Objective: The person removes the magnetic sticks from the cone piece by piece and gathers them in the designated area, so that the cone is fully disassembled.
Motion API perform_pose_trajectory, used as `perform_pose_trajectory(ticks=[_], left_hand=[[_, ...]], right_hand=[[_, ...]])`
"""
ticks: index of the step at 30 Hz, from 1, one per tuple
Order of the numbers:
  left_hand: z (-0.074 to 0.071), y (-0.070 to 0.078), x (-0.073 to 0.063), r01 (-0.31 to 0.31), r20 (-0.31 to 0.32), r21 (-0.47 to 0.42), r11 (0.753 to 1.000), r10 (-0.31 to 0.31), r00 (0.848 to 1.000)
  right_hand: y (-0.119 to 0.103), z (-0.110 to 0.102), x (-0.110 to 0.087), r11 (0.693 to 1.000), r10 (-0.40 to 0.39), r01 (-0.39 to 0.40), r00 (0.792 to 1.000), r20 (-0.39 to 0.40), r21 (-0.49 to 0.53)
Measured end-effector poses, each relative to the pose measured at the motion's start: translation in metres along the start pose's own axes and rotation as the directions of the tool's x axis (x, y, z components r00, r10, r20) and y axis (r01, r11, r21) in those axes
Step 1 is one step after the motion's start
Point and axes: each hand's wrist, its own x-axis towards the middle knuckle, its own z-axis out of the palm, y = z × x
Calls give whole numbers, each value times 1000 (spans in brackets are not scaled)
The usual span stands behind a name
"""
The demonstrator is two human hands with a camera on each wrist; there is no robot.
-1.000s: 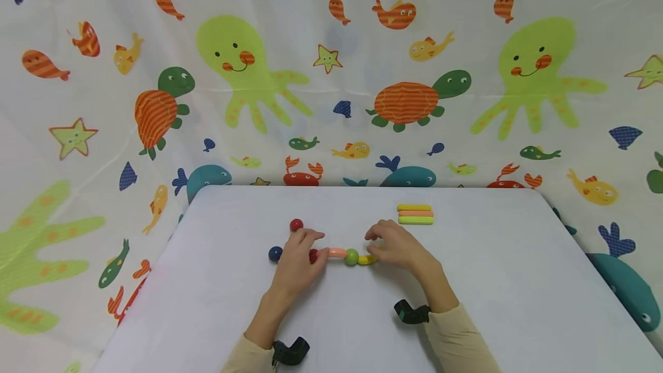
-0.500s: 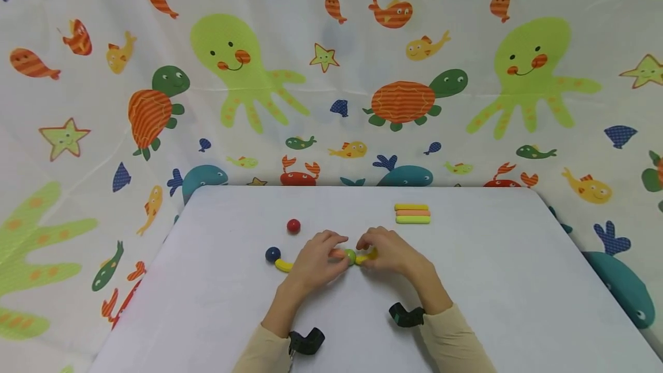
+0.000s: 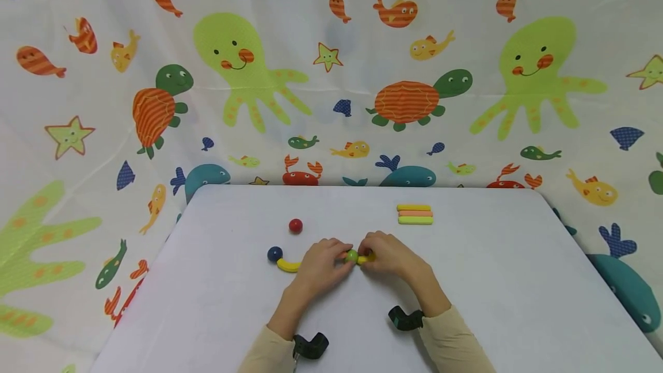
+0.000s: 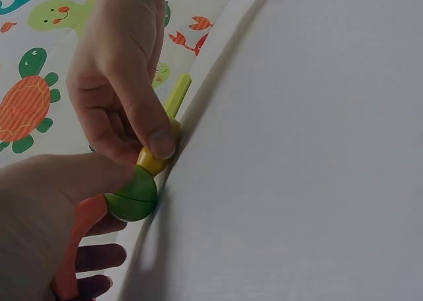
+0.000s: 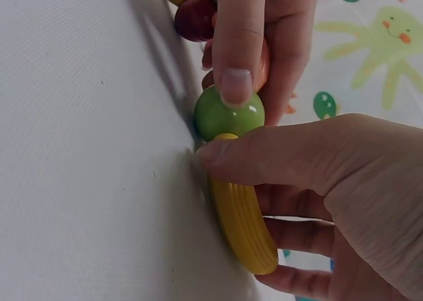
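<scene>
My left hand (image 3: 318, 266) pinches a glossy green ball (image 5: 228, 116) between thumb and fingers. Against that ball stands one end of a ridged, curved yellow piece (image 5: 244, 221), which my right hand (image 3: 391, 255) pinches close to the joint. A curved orange piece (image 4: 87, 215) runs from the ball's other side under my left palm. Farther along the row, the right wrist view shows a dark red ball (image 5: 196, 18). Past my left hand, another curved yellow piece (image 3: 288, 266) meets a dark blue ball (image 3: 275, 254); the stretch between is hidden by the hand.
A loose red ball (image 3: 296, 225) lies on the white table (image 3: 207, 315) behind the row. Toward the back right, yellow, orange and light green sticks (image 3: 415, 214) lie side by side. A sea-animal cloth (image 3: 331, 96) hangs behind the table.
My left hand has slid right along the row from the red ball to the green one, uncovering the left yellow piece. My right hand has shifted slightly left, its fingers closer on the yellow piece.
</scene>
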Motion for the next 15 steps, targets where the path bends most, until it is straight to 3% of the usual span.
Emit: perform_pose_trajectory(ticks=[5, 15], left_hand=[[2, 3, -1, 6, -7, 66, 998, -6, 1000], [6, 5, -2, 8, -33, 116, 993, -4, 999]], right_hand=[[0, 2, 0, 1000, -6, 6, 1000, -14, -8], [0, 4, 2, 999, -27, 26, 999, -28, -30]])
